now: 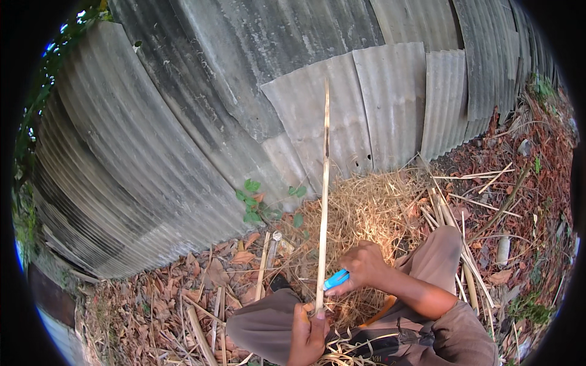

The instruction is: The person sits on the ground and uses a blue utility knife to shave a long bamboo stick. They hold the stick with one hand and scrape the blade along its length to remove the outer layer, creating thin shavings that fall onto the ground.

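A long, pale bamboo strip (323, 226) stands up and away from my lap, its thin tip in front of the metal wall. My left hand (307, 335) is closed around its lower end, thumb pressed along it. Just above, my right hand (366, 266) grips a bright blue tool (336, 279) that meets the strip's right side. Only the blue part shows; any blade is hidden. Thin curled shavings (345, 354) lie in my lap, and an orange curved piece (379, 311) shows by my right thigh.
A corrugated metal wall (232, 91) rises close ahead. Straw-like shavings (372, 207) heap between my knees and it. Dry leaves (146, 305) cover the ground at left, with several cut sticks (198, 332). More strips (470, 274) lie beyond my right knee. A small green plant (251, 201) grows by the wall.
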Demonstrator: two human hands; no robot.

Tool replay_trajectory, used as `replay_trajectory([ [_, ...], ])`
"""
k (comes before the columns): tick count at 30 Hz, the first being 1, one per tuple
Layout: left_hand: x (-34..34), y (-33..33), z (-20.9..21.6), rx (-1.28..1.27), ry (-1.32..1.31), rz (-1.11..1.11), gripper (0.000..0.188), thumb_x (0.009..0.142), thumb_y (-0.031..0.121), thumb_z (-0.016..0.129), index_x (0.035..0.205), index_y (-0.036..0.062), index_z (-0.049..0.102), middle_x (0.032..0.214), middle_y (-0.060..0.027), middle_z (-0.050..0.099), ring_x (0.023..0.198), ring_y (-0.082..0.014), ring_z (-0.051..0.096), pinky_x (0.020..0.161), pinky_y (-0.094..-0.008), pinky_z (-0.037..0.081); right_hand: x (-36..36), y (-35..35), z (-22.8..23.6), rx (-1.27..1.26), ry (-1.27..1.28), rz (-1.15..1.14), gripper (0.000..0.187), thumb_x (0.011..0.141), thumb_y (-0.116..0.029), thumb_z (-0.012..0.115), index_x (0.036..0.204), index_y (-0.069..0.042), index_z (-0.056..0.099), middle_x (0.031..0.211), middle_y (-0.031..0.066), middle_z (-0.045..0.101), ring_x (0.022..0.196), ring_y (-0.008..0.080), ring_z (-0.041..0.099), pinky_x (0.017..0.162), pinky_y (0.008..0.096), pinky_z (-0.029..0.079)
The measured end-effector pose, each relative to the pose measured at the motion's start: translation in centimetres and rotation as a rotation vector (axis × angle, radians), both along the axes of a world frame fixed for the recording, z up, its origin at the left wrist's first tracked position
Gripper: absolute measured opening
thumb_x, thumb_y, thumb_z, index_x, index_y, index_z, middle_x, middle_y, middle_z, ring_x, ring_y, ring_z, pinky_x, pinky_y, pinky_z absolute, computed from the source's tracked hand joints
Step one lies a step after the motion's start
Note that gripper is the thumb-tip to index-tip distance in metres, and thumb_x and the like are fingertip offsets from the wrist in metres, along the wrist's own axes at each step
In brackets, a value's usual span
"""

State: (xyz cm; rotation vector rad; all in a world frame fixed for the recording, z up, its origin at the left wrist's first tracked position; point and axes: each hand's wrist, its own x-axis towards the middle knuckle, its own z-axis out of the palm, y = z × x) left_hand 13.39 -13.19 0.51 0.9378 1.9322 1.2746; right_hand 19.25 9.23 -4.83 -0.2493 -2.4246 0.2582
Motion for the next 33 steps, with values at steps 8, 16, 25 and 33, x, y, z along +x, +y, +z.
replay_trajectory([
  [8,0.0,1.2,0.2,0.244,-0.291,0.077,0.025,0.100,0.023,0.044,0.115,0.0046,0.052,0.085,0.0022,0.048,0.076,-0.0095,0.045,0.064,-0.0261,0.040,-0.8,0.5,-0.9,0.018,0.082,0.004,0.074,0.062,-0.083,0.056,0.046,-0.011,0.053,0.042,0.0022,0.050,0.035,0.0173,0.049,0.040,0.0321,0.039],
  [16,1.7,-0.9,-3.6,0.110,-0.068,-0.027,0.026,0.097,0.021,0.048,0.119,0.0073,0.049,0.095,-0.0007,0.049,0.084,-0.0125,0.046,0.071,-0.0278,0.040,0.1,9.3,-2.1,-0.459,-0.324,-0.511,0.078,0.071,-0.081,0.047,0.061,-0.007,0.067,0.050,0.0149,0.057,0.053,0.0323,0.062,0.054,0.0428,0.049],
  [25,2.8,-1.4,-4.7,0.077,-0.320,0.030,0.018,0.096,0.014,0.045,0.110,0.0059,0.051,0.073,0.0040,0.046,0.066,-0.0091,0.042,0.056,-0.0257,0.033,1.4,15.6,-4.8,-0.391,-0.317,-0.636,0.080,0.071,-0.079,0.051,0.062,-0.001,0.067,0.055,0.0162,0.060,0.058,0.0326,0.063,0.058,0.0443,0.049],
  [33,2.4,0.0,-2.0,0.104,-0.157,0.042,0.022,0.093,0.017,0.052,0.110,0.0029,0.055,0.066,0.0018,0.049,0.061,-0.0131,0.048,0.058,-0.0281,0.041,1.7,13.3,-1.7,-0.756,-0.333,-0.557,0.079,0.074,-0.079,0.047,0.059,-0.004,0.065,0.054,0.0146,0.059,0.058,0.0330,0.063,0.060,0.0451,0.049],
])
